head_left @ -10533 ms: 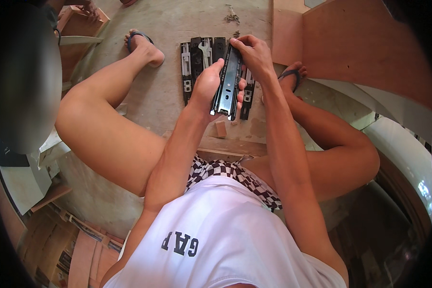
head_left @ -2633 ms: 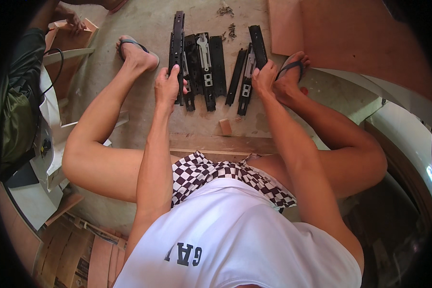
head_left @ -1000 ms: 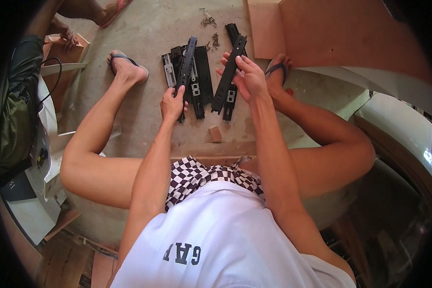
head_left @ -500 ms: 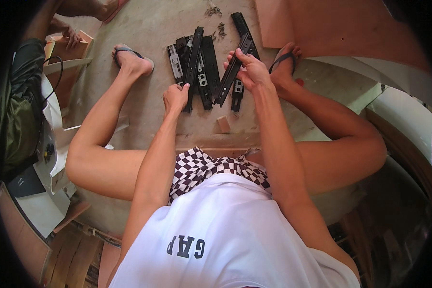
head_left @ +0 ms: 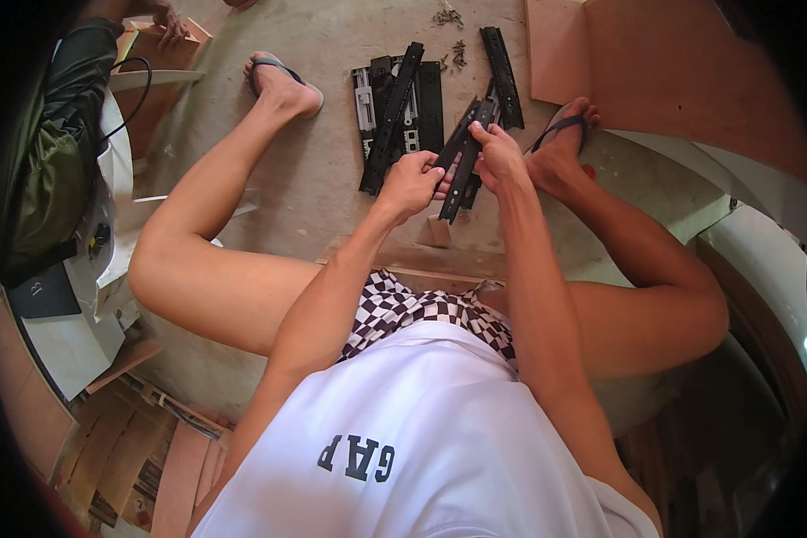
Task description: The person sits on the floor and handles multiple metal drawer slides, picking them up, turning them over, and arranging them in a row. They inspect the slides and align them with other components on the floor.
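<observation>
My left hand [head_left: 409,186] is closed on the lower part of a narrow black drawer slide [head_left: 457,136]. Just beside it, my right hand [head_left: 502,161] grips another black drawer slide [head_left: 460,186], thumb on top. The two slides lie nearly parallel, tilted and close together; whether they touch I cannot tell. To the left on the floor is a pile of black and silver drawer slides [head_left: 430,103], with one long black slide [head_left: 393,121] lying diagonally across it. Beyond my right hand rests a further black slide [head_left: 502,76], partly overlapping a slide underneath.
Small piles of screws [head_left: 458,56] lie on the floor past the slides. A small wood block [head_left: 439,231] sits near my lap. Reddish wooden panels [head_left: 655,63] stand at the right. At the far left, another person's hand [head_left: 172,27] is by a wooden box; a dark green bag [head_left: 36,188] is nearer.
My left hand has left the floor pile and moved right, now gripping a slide beside my right hand. My right hand has drawn its slide slightly nearer. The view has shifted left.
</observation>
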A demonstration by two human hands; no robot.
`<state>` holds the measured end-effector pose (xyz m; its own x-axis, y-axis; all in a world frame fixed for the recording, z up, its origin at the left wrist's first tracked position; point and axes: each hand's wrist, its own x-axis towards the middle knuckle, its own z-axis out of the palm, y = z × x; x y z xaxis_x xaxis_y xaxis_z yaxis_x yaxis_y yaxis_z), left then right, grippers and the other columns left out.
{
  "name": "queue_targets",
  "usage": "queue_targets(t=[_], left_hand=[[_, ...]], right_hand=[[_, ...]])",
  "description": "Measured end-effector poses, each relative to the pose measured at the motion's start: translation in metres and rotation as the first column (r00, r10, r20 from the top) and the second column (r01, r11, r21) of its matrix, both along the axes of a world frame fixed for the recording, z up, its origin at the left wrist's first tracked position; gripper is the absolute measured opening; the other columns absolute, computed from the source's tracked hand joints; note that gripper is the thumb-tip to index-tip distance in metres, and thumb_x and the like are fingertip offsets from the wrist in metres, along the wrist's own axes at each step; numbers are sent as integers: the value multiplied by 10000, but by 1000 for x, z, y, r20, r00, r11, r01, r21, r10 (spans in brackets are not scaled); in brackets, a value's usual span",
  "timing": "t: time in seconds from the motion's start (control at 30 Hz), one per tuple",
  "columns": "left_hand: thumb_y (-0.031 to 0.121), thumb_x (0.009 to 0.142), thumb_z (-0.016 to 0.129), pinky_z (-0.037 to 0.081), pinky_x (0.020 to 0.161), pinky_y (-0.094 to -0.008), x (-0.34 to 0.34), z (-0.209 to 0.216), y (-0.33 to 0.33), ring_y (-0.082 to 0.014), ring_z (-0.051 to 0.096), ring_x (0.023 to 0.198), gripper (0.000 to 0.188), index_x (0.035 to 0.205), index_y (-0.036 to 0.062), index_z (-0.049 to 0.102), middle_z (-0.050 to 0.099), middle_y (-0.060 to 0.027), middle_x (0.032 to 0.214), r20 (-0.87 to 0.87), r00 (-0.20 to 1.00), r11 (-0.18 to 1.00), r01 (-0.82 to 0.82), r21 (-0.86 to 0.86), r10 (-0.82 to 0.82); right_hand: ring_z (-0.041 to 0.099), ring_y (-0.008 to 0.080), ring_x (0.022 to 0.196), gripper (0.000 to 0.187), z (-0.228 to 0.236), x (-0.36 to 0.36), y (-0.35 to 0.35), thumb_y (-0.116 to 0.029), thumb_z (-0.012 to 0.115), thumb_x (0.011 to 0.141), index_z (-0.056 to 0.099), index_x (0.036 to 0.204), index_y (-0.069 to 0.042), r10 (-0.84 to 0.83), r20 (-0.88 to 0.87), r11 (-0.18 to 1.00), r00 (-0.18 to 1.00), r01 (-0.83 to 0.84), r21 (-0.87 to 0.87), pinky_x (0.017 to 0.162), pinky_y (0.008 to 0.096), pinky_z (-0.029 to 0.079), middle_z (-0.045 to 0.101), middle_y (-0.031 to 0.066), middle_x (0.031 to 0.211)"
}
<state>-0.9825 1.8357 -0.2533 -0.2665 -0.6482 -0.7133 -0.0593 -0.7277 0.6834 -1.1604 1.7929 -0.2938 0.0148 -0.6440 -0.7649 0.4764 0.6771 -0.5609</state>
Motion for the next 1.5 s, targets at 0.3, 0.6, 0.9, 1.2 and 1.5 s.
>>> queue_targets(t=[0.3,0.6,0.9,1.2,1.5], left_hand=[[-24,1029,442,614,840,-355,9,-10,-2,-258,729,1036,218,1229,1,527,691,-193,1198,-157,982,968,-63,242,103],[97,1094,401,633,718,-394,-32,-11,33,-267,713,871,229,1305,22,450,646,-194,1154,-125,990,959,-35,281,72],[154,1093,487,542,640,-348,-42,-14,49,-149,675,783,209,1263,35,462,697,-134,934,-46,986,987,158,11,-157],[295,919,761,569,781,-384,-8,-33,10,-246,729,859,369,1147,32,638,748,-138,973,478,756,787,587,-192,-447],[392,774,876,491,1042,-506,52,-77,-50,-411,579,1240,748,1331,12,551,589,-228,1353,868,485,963,269,-31,-107]], right_hand=[[657,313,914,206,-17,-13,2,-45,437,1053,532,1212,46,-86,101,979,991,65,192,856,525,634,596,164,1048],[637,222,755,180,-26,-29,9,-112,577,1048,644,1082,51,71,-148,980,986,-42,197,681,365,628,641,125,944],[675,269,809,252,-22,-17,14,-193,555,1078,640,1109,42,-31,-95,972,995,52,228,690,436,590,679,131,953],[688,257,916,286,-21,-34,11,-257,492,1109,592,1179,1,87,-68,987,994,-77,138,817,425,591,681,127,1067],[686,239,918,274,-68,-19,-22,-250,520,1099,634,1168,-10,74,-127,997,989,-72,25,810,376,573,700,117,1037]])
